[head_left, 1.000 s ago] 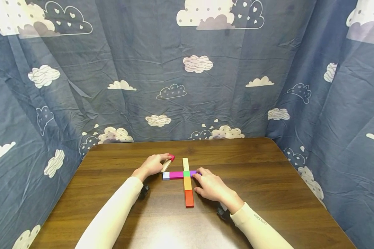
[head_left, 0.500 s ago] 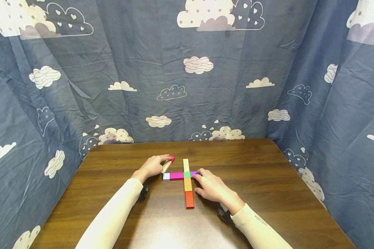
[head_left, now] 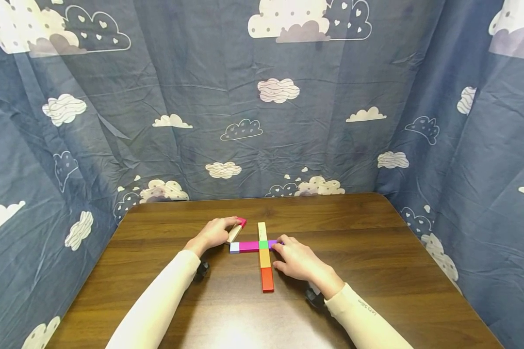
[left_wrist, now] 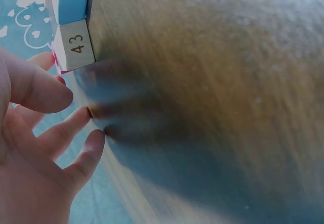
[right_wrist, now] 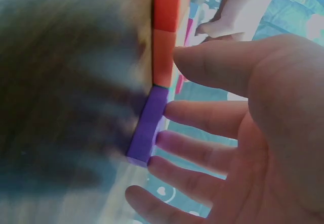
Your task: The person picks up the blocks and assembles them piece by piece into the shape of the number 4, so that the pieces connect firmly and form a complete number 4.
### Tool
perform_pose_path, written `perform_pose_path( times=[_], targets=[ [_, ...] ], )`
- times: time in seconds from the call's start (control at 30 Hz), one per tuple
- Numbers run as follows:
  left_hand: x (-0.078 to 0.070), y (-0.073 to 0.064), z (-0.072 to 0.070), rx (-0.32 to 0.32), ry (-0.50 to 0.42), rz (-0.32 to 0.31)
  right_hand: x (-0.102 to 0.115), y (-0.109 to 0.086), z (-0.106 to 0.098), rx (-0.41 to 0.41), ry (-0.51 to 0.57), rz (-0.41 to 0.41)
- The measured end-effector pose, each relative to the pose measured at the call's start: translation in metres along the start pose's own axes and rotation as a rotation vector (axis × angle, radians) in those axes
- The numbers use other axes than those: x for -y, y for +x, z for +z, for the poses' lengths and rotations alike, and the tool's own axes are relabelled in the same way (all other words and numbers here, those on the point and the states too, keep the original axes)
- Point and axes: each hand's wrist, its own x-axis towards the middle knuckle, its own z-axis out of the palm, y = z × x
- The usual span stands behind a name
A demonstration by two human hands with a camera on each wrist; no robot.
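Flat rectangular blocks form a cross on the table. Its upright has a cream block (head_left: 262, 231) at the far end, a green block (head_left: 263, 245) at the crossing, then an orange block (head_left: 265, 258) and a red block (head_left: 268, 279). Leftward run a magenta block (head_left: 249, 247) and a light blue block (head_left: 234, 248). The fingertips of my right hand (head_left: 300, 259), fairly straight, touch the purple block (right_wrist: 147, 128) on the right arm. My left hand (head_left: 214, 232) reaches with extended fingers to a pinkish-red block (head_left: 243, 221), beside a slanting plain wood block (left_wrist: 77, 45) marked 43.
The brown wooden table (head_left: 353, 223) has rounded back corners. A blue curtain (head_left: 192, 145) with cloud prints hangs behind it and at both sides. Dark straps with small devices (head_left: 315, 296) sit at the wrists.
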Motion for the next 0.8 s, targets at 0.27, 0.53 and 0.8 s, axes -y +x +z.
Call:
perform_pose_path(
  times=[0.27, 0.53, 0.8],
  targets=[
    [0.002, 0.0, 0.001, 0.02, 0.004, -0.004, 0.003, 0.002, -0.008, 0.055, 0.028, 0.024],
    [-0.002, -0.003, -0.001, -0.003, -0.007, -0.008, 0.003, 0.005, -0.02, 0.029, 0.019, 0.011],
    [-0.01, -0.024, -0.008, -0.136, -0.047, -0.042, -0.001, 0.005, -0.028, -0.074, 0.001, -0.004]
  ],
)
